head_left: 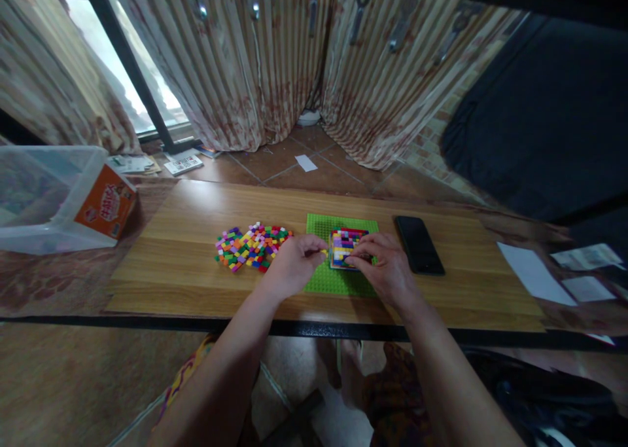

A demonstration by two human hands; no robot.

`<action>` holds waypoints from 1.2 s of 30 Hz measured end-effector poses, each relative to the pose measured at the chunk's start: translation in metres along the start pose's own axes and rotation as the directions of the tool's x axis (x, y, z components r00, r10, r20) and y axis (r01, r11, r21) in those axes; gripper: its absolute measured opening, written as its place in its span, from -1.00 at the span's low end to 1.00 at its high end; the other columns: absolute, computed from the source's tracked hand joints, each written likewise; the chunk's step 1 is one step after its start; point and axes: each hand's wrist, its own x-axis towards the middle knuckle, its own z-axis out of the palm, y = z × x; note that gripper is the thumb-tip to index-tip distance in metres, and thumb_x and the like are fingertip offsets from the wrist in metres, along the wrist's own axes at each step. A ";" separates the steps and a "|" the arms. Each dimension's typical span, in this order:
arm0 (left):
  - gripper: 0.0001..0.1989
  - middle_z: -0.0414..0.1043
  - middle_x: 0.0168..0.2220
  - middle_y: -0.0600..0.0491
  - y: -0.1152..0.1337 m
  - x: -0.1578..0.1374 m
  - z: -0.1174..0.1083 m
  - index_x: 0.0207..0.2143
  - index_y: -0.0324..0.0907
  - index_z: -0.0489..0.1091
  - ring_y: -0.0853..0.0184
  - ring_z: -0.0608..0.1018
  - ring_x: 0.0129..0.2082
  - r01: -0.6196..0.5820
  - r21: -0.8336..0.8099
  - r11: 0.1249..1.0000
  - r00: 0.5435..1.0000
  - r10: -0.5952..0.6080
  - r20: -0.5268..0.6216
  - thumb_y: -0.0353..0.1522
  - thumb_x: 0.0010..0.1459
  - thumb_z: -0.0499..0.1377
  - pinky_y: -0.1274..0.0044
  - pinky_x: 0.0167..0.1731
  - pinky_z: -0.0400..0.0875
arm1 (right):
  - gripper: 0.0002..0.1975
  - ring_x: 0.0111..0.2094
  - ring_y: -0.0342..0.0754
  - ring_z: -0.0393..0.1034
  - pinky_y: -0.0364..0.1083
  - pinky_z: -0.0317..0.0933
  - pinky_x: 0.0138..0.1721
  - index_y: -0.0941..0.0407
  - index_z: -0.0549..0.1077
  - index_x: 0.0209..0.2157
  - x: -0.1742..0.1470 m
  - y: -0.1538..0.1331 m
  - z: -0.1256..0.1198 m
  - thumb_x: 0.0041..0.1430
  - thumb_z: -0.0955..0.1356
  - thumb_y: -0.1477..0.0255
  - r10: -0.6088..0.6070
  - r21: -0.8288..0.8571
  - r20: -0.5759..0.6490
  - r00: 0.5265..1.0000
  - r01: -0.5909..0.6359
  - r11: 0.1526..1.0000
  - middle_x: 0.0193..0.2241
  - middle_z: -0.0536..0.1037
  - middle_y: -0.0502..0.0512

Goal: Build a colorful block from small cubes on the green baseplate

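Observation:
A green studded baseplate [318, 283] lies on the wooden board, and on it stands a block built of many-coloured toy bricks [343, 244]. My left hand [294, 264] is at the left of this block, with thumb and forefinger pinched on a small yellow brick [324, 253]. My right hand [385, 264] is over the block's right side, its thumb and fingertips closed at the bricks; whether a loose brick is between them cannot be made out. Left of my left hand spreads a pile of loose coloured bricks [250, 245], partly hidden by that hand.
A black phone [419, 244] lies right of the baseplate on the wooden board [171, 250]. At far left stands a clear plastic bin [49, 198] with an orange label. White papers [534, 272] lie at the right, and booklets [184, 164] behind the board.

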 end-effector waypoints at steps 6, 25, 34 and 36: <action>-0.94 0.49 -0.47 0.09 -0.002 0.001 0.001 -0.41 -0.23 0.45 0.41 0.48 -0.45 0.006 -0.019 1.000 1.000 -0.006 0.007 -0.50 0.02 0.19 0.58 -0.41 0.31 | -0.93 -0.25 0.01 0.37 0.01 0.20 -0.21 0.04 0.55 -0.49 -0.001 0.003 0.002 0.06 0.46 0.43 -0.004 0.049 0.001 1.000 0.004 0.999 -0.36 0.50 0.04; -0.89 0.52 -0.44 0.07 -0.006 0.001 0.003 -0.36 -0.22 0.47 0.38 0.50 -0.43 -0.030 0.070 0.997 0.999 0.029 0.016 -0.47 0.05 0.15 0.56 -0.40 0.33 | -0.88 -0.30 0.02 0.37 0.01 0.23 -0.22 0.04 0.50 -0.47 -0.001 0.005 0.006 0.07 0.45 0.32 0.063 -0.003 -0.067 0.996 -0.063 0.998 -0.41 0.50 0.04; -0.90 0.53 -0.44 0.06 -0.008 0.001 0.006 -0.36 -0.22 0.43 0.38 0.52 -0.44 0.000 0.093 0.996 1.000 -0.001 0.011 -0.49 0.04 0.14 0.57 -0.43 0.34 | -0.90 -0.30 -0.01 0.35 -0.01 0.20 -0.24 0.06 0.50 -0.46 0.006 0.009 0.006 0.05 0.45 0.36 0.072 0.061 0.023 0.997 -0.073 0.995 -0.42 0.46 0.03; -0.91 0.51 -0.46 0.07 -0.007 0.001 0.008 -0.38 -0.22 0.41 0.38 0.51 -0.46 0.008 0.097 0.995 1.000 -0.009 0.005 -0.51 0.03 0.13 0.58 -0.46 0.32 | -0.90 -0.28 0.00 0.36 0.00 0.20 -0.22 0.06 0.50 -0.46 0.006 0.010 0.005 0.04 0.46 0.36 0.074 0.059 0.016 0.997 -0.075 0.995 -0.41 0.47 0.04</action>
